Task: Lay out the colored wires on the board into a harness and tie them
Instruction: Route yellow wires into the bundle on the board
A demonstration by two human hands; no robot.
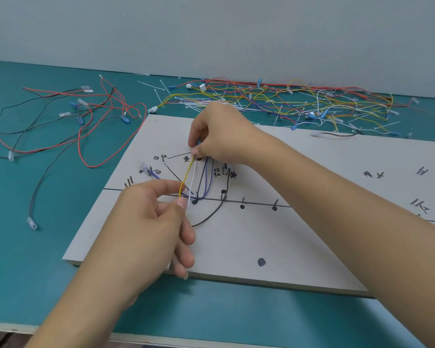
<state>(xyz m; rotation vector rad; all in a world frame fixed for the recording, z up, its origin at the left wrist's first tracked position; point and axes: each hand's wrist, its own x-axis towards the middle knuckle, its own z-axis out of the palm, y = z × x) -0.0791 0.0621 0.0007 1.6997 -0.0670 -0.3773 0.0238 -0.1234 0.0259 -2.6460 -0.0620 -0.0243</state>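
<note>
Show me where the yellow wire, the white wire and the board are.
yellow wire (186,175): head view, middle stretch.
white wire (193,177): head view, middle stretch.
board (299,247): head view, bare front area.

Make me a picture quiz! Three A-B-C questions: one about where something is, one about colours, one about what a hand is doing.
1. Where does the loose bunch of red and black wires lie?
A. on the teal table, left of the pale grey board
B. in a box
C. on the floor
2. The two thin wires stretched from the left hand to the right hand are
A. green and orange
B. yellow and white
C. pink and brown
3. The left hand is
A. lying flat and open
B. holding scissors
C. pinching the two thin wires
Answers: 1 A, the bunch sprawls beside the board's left edge; 2 B, one is yellow, one white; 3 C, thumb and forefinger close on them.
</note>
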